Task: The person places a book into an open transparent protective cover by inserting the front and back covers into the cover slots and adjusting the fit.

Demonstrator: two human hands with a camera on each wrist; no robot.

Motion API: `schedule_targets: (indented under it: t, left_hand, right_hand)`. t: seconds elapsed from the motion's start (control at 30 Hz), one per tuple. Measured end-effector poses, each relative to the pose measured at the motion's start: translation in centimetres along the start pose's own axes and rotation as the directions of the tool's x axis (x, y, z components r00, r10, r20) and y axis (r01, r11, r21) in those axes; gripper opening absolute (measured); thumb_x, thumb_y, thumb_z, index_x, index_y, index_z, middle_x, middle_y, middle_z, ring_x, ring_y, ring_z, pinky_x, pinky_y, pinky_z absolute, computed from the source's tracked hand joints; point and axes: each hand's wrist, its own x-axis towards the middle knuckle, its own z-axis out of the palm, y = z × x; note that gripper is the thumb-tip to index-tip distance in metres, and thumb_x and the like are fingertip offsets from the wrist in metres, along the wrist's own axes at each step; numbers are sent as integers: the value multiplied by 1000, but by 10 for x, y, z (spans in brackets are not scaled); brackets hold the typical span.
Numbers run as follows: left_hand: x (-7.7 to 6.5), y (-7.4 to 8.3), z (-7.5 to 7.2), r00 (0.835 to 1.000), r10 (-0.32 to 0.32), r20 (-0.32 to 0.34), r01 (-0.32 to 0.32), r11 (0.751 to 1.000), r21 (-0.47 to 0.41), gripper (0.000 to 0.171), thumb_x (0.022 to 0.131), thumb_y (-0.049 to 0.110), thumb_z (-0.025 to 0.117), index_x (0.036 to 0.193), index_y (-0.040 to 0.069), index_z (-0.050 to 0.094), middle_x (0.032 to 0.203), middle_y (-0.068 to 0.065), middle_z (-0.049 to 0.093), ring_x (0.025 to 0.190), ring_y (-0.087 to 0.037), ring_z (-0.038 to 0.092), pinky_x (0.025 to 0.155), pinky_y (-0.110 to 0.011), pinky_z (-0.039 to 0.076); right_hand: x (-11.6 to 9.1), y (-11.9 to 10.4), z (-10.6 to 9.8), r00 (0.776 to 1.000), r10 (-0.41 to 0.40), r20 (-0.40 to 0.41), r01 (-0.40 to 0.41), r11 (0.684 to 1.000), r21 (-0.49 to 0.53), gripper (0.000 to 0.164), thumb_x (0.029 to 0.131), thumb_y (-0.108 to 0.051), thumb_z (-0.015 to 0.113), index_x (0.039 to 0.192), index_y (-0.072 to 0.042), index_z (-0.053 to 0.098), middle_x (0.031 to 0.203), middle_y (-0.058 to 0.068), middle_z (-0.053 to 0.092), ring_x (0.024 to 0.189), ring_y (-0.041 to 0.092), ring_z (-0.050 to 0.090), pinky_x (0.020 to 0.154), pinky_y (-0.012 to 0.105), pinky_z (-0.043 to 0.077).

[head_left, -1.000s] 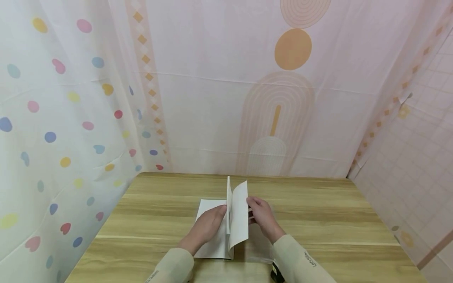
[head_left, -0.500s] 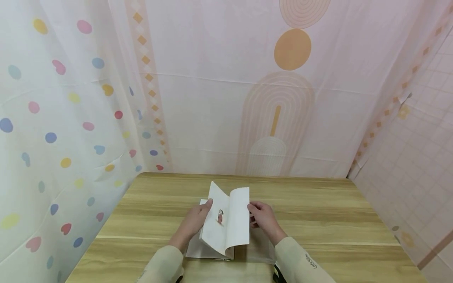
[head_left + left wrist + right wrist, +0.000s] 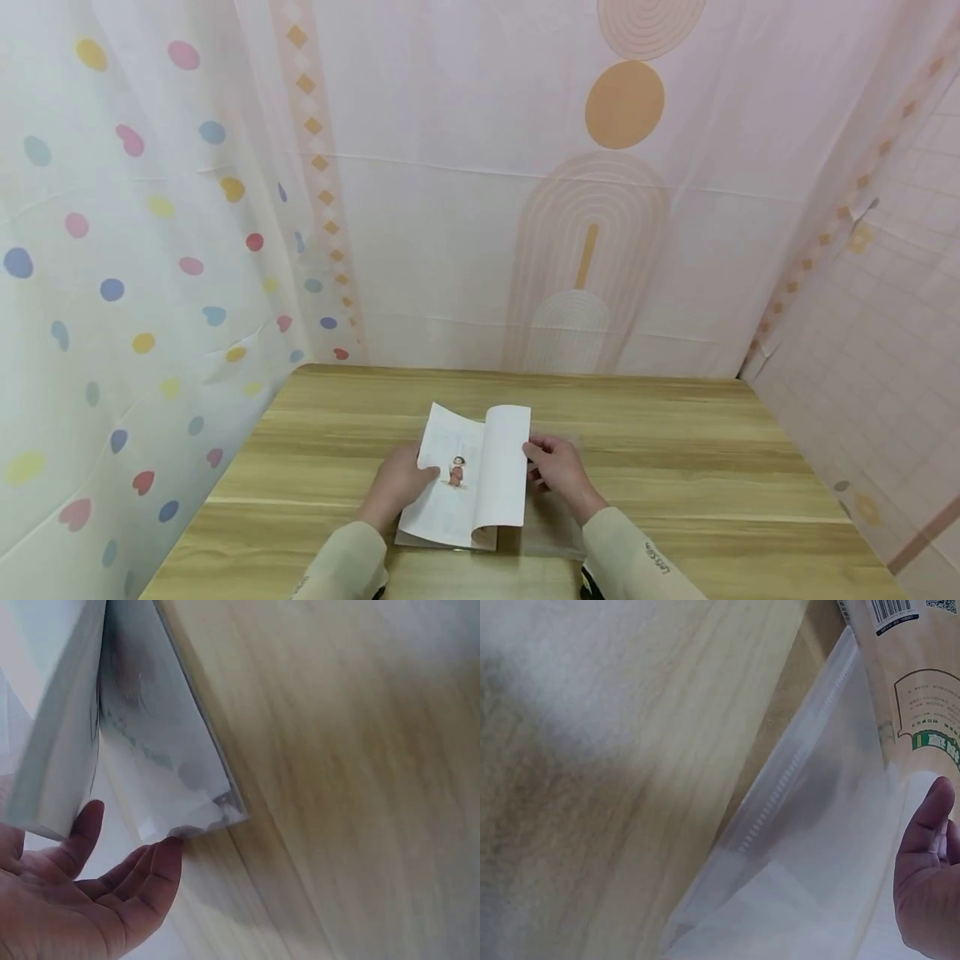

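A paperback book [image 3: 453, 512] lies spread in the head view, a small printed figure on its left page. My left hand [image 3: 399, 485] holds the left side, thumb over the page. In the left wrist view its fingers lie between the page block [image 3: 60, 742] and a plastic-covered front cover [image 3: 154, 750], one fingertip at that cover's corner. My right hand [image 3: 558, 468] pinches the edge of the raised, curved right side. The right wrist view shows the peach back cover [image 3: 922, 667] with a barcode, beside a clear plastic book jacket [image 3: 795, 832]. That jacket extends under my right hand.
The wood-grain table [image 3: 675, 467] spreads around the book on all sides. Patterned curtains [image 3: 420, 250] hang behind it and to the left and right. My light sleeves [image 3: 630, 550] reach in from the front edge.
The left pages have swung down to the left from near upright, my left hand lowering with them and its thumb now over the page. My right hand has dropped slightly, still on the right side.
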Motion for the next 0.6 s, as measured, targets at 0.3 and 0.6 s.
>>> schedule_targets:
  t: [0.3, 0.6]
  left_hand:
    - [-4, 1, -2, 1000, -10, -16, 12, 996, 84, 46, 77, -10, 54, 122, -14, 56, 117, -34, 62, 107, -45, 55, 92, -60, 47]
    - [-5, 1, -2, 1000, 3, -7, -2, 982, 189, 48, 81, 5, 61, 124, -16, 53, 121, -35, 58, 113, -48, 50, 96, -59, 44]
  right_hand:
    - [-2, 2, 1, 1000, 18, -20, -19, 999, -37, 30, 96, -19, 56, 114, 4, 65, 91, 13, 68, 60, 15, 60, 54, 33, 55]
    - [-1, 5, 2, 999, 20, -34, -21, 999, -43, 30, 95, -21, 57, 111, 2, 67, 86, 11, 68, 60, 15, 61, 53, 32, 54]
